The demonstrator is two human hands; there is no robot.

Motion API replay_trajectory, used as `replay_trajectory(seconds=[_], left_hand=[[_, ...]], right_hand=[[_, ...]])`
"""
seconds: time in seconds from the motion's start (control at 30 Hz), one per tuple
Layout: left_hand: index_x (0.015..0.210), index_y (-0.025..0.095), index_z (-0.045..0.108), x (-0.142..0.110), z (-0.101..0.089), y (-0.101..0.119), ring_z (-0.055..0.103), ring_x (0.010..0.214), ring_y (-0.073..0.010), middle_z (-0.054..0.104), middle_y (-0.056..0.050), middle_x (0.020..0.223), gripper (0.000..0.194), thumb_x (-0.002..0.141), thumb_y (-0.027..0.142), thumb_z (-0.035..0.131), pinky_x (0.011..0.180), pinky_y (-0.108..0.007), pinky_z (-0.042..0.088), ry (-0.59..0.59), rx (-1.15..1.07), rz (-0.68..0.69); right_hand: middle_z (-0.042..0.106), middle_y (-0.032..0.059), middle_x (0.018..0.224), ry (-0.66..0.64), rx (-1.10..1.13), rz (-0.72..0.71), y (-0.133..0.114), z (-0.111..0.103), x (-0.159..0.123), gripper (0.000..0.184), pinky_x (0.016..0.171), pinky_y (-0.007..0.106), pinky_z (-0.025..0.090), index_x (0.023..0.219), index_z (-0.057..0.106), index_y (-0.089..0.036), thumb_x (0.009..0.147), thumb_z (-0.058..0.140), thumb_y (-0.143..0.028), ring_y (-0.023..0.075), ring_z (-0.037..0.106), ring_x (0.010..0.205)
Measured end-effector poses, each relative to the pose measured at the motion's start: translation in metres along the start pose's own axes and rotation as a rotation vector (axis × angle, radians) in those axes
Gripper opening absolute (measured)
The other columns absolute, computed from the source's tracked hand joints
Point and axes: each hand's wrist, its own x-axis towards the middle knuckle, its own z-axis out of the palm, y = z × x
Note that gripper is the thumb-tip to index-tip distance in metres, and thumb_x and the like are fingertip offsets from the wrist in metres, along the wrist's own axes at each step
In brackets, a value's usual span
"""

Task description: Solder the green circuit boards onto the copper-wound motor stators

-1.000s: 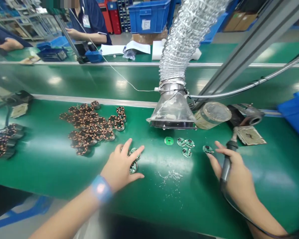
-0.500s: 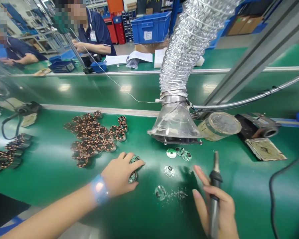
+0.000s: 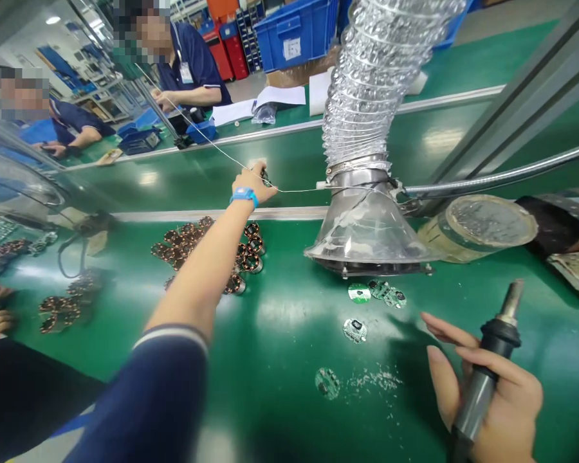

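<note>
Round circuit boards (image 3: 355, 330) flat on bench (image 3: 270, 366), soldering iron (image 3: 500, 335) tilted, tip up

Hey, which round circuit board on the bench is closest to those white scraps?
The lone round board just left of the white scraps, nearest the bench's front edge; the others lie farther back, toward the clear hood.

A factory bench (image 3: 280, 350) bears coils (image 3: 251, 262) and circuit boards (image 3: 355, 330).

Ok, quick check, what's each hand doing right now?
Left hand: fingers closed around a small part, mostly hidden, so I can't tell exactly what.
Right hand: holding the soldering iron, thumb and forefinger apart.
</note>
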Motion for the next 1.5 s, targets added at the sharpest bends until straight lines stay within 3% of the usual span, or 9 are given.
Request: replay_trajectory(seconds=[0.17, 0.33, 0.43, 0.57, 0.73, 1.0, 1.23, 1.4, 1.5], left_hand=[[0.131, 0.022, 0.042, 0.027, 0.03, 0.009, 0.049, 0.112, -0.0385, 0.043, -0.018, 0.129, 0.075, 0.065, 0.048, 0.067, 0.091, -0.047, 0.041, -0.096, -0.011, -0.012], [0.139, 0.024, 0.031, 0.008, 0.017, -0.017, 0.037, 0.126, -0.0367, 0.031, -0.016, 0.14, 0.087, 0.066, 0.052, 0.066, 0.101, -0.045, 0.033, -0.134, -0.012, 0.069], [0.136, 0.019, 0.036, -0.031, -0.011, -0.046, 0.032, 0.129, -0.0327, 0.033, -0.016, 0.138, 0.073, 0.075, 0.054, 0.057, 0.105, -0.044, 0.027, -0.112, 0.0, 0.12], [0.096, 0.018, 0.063, -0.121, -0.036, -0.089, 0.039, 0.122, -0.0325, 0.05, -0.013, 0.121, 0.046, 0.072, 0.057, 0.06, 0.102, -0.049, 0.031, -0.16, 0.065, 0.356], [0.094, 0.02, 0.063, -0.206, -0.018, -0.116, 0.019, 0.134, -0.0398, 0.026, -0.012, 0.145, 0.033, 0.068, 0.039, 0.072, 0.105, -0.058, 0.024, -0.083, 0.134, 0.462], [0.081, 0.021, 0.068, -0.234, 0.009, -0.09, 0.025, 0.132, -0.0399, 0.042, -0.01, 0.136, 0.006, 0.076, 0.024, 0.068, 0.103, -0.064, 0.023, 0.127, 0.035, 0.411], [0.097, 0.024, 0.065, -0.329, 0.032, -0.033, 0.046, 0.117, -0.0281, 0.052, -0.01, 0.123, 0.016, 0.081, 0.02, 0.063, 0.095, -0.049, 0.043, 0.137, -0.346, 0.431], [0.11, 0.019, 0.054, -0.361, 0.028, -0.026, 0.055, 0.103, -0.0267, 0.055, -0.013, 0.114, 0.054, 0.063, 0.028, 0.079, 0.085, -0.043, 0.05, 0.118, -0.645, 0.099], [0.095, 0.017, 0.062, -0.362, 0.026, -0.03, 0.061, 0.078, -0.0194, 0.062, -0.007, 0.09, 0.031, 0.068, 0.027, 0.074, 0.071, -0.034, 0.054, 0.002, -0.82, -0.085]], right_hand=[[0.067, 0.0128, 0.099, 0.024, 0.019, -0.042, 0.001, 0.0, -0.001, 0.027, 0.07, 0.031, 0.054, 0.083, 0.045, -0.02, 0.067, 0.066, -0.01, 0.0181, 0.067, 0.079], [0.066, 0.0098, 0.102, -0.021, 0.057, -0.073, -0.008, -0.002, -0.008, 0.031, 0.072, 0.032, 0.052, 0.086, 0.046, -0.021, 0.067, 0.065, -0.005, 0.016, 0.065, 0.08], [0.067, 0.0057, 0.096, -0.154, 0.098, -0.125, -0.013, -0.002, -0.02, 0.031, 0.073, 0.031, 0.051, 0.087, 0.047, -0.022, 0.068, 0.064, -0.004, 0.0157, 0.064, 0.082], [0.062, 0.0052, 0.112, -0.569, 0.058, -0.359, -0.018, 0.004, -0.036, 0.026, 0.083, 0.036, 0.049, 0.091, 0.048, -0.023, 0.076, 0.054, -0.003, 0.0175, 0.058, 0.104], [0.059, 0.0094, 0.116, -0.695, -0.116, -0.478, -0.031, 0.023, -0.043, 0.009, 0.077, 0.04, 0.047, 0.089, 0.051, -0.022, 0.082, 0.054, -0.017, 0.0236, 0.054, 0.105], [0.061, 0.0046, 0.09, -0.689, -0.198, -0.385, -0.04, 0.045, -0.04, 0.005, 0.07, 0.034, 0.043, 0.088, 0.051, -0.023, 0.085, 0.049, -0.02, 0.0201, 0.055, 0.084], [0.059, 0.0043, 0.115, -0.711, -0.247, -0.35, -0.031, 0.042, -0.033, 0.012, 0.082, 0.04, 0.041, 0.095, 0.052, -0.025, 0.086, 0.047, -0.019, 0.0229, 0.051, 0.101], [0.063, 0.0049, 0.097, -0.622, -0.258, -0.381, -0.039, 0.05, -0.028, 0.005, 0.077, 0.041, 0.042, 0.09, 0.051, -0.024, 0.086, 0.052, -0.027, 0.023, 0.055, 0.09], [0.062, 0.0069, 0.096, -0.612, -0.246, -0.382, -0.038, 0.049, -0.021, 0.007, 0.076, 0.041, 0.044, 0.091, 0.049, -0.023, 0.086, 0.05, -0.026, 0.0227, 0.057, 0.088]])
